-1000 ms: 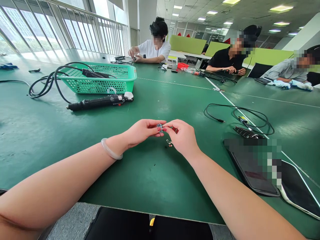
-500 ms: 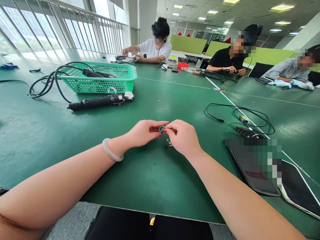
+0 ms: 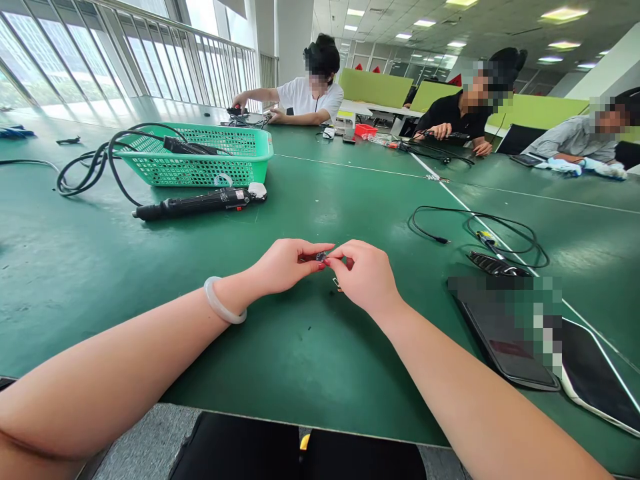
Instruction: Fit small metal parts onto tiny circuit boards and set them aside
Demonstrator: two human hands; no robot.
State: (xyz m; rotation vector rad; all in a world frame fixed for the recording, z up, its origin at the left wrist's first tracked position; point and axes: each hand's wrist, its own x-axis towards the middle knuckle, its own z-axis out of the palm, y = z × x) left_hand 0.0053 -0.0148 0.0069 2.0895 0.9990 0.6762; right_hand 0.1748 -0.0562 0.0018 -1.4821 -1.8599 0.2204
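Observation:
Between the thumb and fingers of my left hand (image 3: 293, 265) is a small dark piece like a circuit board (image 3: 321, 256), with pale marks on it. My right hand (image 3: 363, 270) pinches at its right edge, thumb and forefinger closed together, and the fingertips of both hands nearly meet. Whether a tinier part sits in the right fingertips is too small to make out. Partly hidden by the right hand, a small pale frame-shaped piece (image 3: 337, 284) shows just above or on the green table (image 3: 300, 373).
Beyond my left hand lies a black corded electric screwdriver (image 3: 200, 203), in front of a green basket (image 3: 200, 175). A black cable (image 3: 425, 233) and two dark flat devices, one a black slab (image 3: 515, 353), are at right. Three people sit across the table.
The small board has tilted between my fingertips and shows less of its face. My hands have barely moved. Across the table, two people's hands have shifted.

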